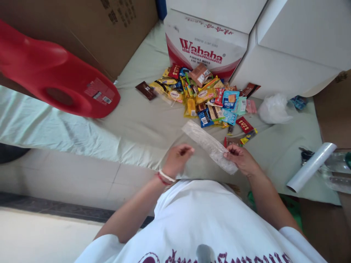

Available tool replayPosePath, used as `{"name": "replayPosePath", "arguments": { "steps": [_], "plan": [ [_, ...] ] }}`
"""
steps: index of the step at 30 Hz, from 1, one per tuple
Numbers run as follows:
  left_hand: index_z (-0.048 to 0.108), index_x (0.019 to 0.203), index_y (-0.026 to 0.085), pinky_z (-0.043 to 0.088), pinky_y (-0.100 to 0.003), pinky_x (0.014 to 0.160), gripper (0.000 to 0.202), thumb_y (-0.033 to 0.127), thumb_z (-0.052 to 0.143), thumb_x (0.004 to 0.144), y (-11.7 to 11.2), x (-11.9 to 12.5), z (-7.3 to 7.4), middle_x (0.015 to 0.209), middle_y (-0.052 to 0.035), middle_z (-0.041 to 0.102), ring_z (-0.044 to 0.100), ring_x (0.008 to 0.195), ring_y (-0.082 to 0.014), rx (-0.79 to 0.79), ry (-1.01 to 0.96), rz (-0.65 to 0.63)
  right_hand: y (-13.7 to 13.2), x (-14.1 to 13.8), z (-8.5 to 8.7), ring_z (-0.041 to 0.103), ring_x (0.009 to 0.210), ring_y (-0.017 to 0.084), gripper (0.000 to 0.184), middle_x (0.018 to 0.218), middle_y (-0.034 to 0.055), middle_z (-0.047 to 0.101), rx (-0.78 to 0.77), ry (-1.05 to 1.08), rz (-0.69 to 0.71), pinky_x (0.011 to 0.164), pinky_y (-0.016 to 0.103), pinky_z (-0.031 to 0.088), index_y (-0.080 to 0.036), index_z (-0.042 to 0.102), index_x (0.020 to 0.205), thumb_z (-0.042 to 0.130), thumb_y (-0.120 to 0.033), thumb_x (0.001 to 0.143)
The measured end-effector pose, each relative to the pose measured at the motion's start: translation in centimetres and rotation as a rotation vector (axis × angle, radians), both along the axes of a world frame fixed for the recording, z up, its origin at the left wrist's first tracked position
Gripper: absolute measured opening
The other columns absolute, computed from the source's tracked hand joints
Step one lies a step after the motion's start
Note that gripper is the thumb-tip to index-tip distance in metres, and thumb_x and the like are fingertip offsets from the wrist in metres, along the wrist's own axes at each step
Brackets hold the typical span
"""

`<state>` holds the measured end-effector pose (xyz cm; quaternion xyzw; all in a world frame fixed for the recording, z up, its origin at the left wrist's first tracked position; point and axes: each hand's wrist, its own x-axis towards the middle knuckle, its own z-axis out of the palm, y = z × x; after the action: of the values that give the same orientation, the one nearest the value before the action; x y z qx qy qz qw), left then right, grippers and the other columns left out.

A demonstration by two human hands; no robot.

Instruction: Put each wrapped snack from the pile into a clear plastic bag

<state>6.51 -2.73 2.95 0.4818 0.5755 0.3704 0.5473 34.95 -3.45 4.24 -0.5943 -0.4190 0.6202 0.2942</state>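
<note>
My right hand (240, 158) pinches the near end of a clear plastic bag (208, 144), which stretches away up and to the left above the cloth. My left hand (177, 159), with bands on its wrist, hovers just left of the bag with its fingertips pinched together; nothing shows between them. Beyond the bag lies a heap of small snack packets (204, 96) in many colours, in front of a red and white Wahaha carton (204, 45).
A pale cloth (131, 124) covers the floor. A red plastic stool (52, 78) lies at the left before a brown carton (109, 25). White boxes (296, 47) stand at the back right, a crumpled white bag (273, 109) below them. A bag roll (311, 167) lies at the right.
</note>
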Motion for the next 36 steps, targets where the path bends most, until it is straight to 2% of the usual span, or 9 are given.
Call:
{"name": "replayPosePath", "arguments": {
  "steps": [2, 4, 8, 16, 19, 22, 26, 30, 36],
  "plan": [
    [0.066, 0.073, 0.018, 0.034, -0.025, 0.057, 0.038, 0.055, 0.07, 0.079, -1.1, 3.7, -0.6, 0.06, 0.0033, 0.051, 0.043, 0.058, -0.0114, -0.104, -0.167, -0.061, -0.9, -1.2, -0.5, 0.042, 0.058, 0.01, 0.047, 0.069, -0.0042, 0.052, 0.021, 0.007, -0.033, 0.053, 0.022, 0.033, -0.021, 0.056, 0.078, 0.087, -0.054, 0.067],
    [0.065, 0.069, 0.017, 0.032, -0.025, 0.055, 0.042, 0.058, 0.075, 0.074, -1.3, 6.9, -1.3, 0.059, 0.0039, 0.051, 0.042, 0.057, -0.0102, -0.157, -0.264, -0.012, -1.8, -2.0, -0.6, 0.042, 0.06, 0.011, 0.044, 0.069, -0.0039, 0.052, 0.073, -0.015, -0.025, 0.054, 0.023, 0.034, -0.022, 0.056, 0.079, 0.085, -0.054, 0.07],
    [0.066, 0.069, 0.015, 0.03, -0.024, 0.05, 0.042, 0.051, 0.086, 0.06, -0.4, 9.6, -2.6, 0.059, 0.0035, 0.056, 0.042, 0.05, -0.0078, -0.287, -0.418, -0.042, -3.0, -2.8, -0.4, 0.043, 0.062, 0.012, 0.04, 0.068, -0.0035, 0.05, 0.176, -0.096, 0.001, 0.056, 0.025, 0.033, -0.022, 0.057, 0.079, 0.083, -0.052, 0.073],
    [0.066, 0.076, 0.014, 0.027, -0.023, 0.043, 0.045, 0.056, 0.081, 0.068, -1.0, 8.1, -2.4, 0.065, 0.0016, 0.062, 0.046, 0.043, -0.0061, -0.368, -0.436, -0.087, -4.2, -2.6, -1.0, 0.048, 0.063, 0.014, 0.039, 0.069, -0.0017, 0.057, 0.077, 0.065, -0.09, 0.062, 0.026, 0.04, -0.022, 0.061, 0.081, 0.074, -0.059, 0.082],
    [0.066, 0.074, 0.015, 0.027, -0.022, 0.042, 0.049, 0.058, 0.085, 0.062, -1.4, 8.4, -2.2, 0.062, 0.0021, 0.059, 0.047, 0.048, -0.0082, -0.367, -0.406, -0.114, -4.3, -2.8, -1.5, 0.059, 0.078, 0.018, 0.033, 0.083, 0.002, 0.067, 0.106, 0.074, -0.015, 0.075, 0.03, 0.047, -0.022, 0.069, 0.087, 0.07, -0.056, 0.087],
    [0.066, 0.069, 0.015, 0.032, -0.022, 0.046, 0.045, 0.054, 0.087, 0.058, -1.2, 8.4, -2.5, 0.058, 0.0036, 0.056, 0.044, 0.05, -0.0079, -0.305, -0.385, -0.022, -4.2, -2.8, -1.8, 0.064, 0.095, 0.022, 0.032, 0.098, 0.0051, 0.072, 0.183, 0.005, 0.023, 0.09, 0.034, 0.048, -0.023, 0.074, 0.09, 0.066, -0.054, 0.09],
    [0.069, 0.072, 0.015, 0.037, -0.023, 0.051, 0.037, 0.049, 0.081, 0.066, -0.9, 7.3, -3.0, 0.059, 0.0022, 0.059, 0.048, 0.054, -0.0098, -0.257, -0.348, -0.004, -4.2, -2.4, -2.0, 0.063, 0.083, 0.02, 0.033, 0.089, 0.0045, 0.072, 0.149, -0.024, -0.069, 0.081, 0.033, 0.051, -0.023, 0.076, 0.091, 0.071, -0.056, 0.085],
    [0.074, 0.08, 0.014, 0.044, -0.026, 0.062, 0.029, 0.043, 0.072, 0.077, -1.4, 6.4, -2.8, 0.066, -0.0004, 0.065, 0.055, 0.063, -0.0126, -0.17, -0.263, -0.09, -3.7, -2.7, -1.6, 0.061, 0.079, 0.019, 0.04, 0.087, 0.0042, 0.069, 0.088, 0.032, -0.155, 0.071, 0.03, 0.051, -0.022, 0.074, 0.089, 0.074, -0.061, 0.08],
    [0.069, 0.076, 0.017, 0.044, -0.029, 0.073, 0.021, 0.034, 0.061, 0.086, -2.1, 5.9, -2.2, 0.076, -0.0027, 0.064, 0.058, 0.076, -0.0159, 0.121, -0.002, -0.213, -1.8, -4.6, -1.5, 0.048, 0.063, 0.013, 0.038, 0.068, -0.0018, 0.058, 0.146, 0.032, -0.097, 0.06, 0.026, 0.04, -0.021, 0.067, 0.081, 0.076, -0.057, 0.079]
  ]
}}
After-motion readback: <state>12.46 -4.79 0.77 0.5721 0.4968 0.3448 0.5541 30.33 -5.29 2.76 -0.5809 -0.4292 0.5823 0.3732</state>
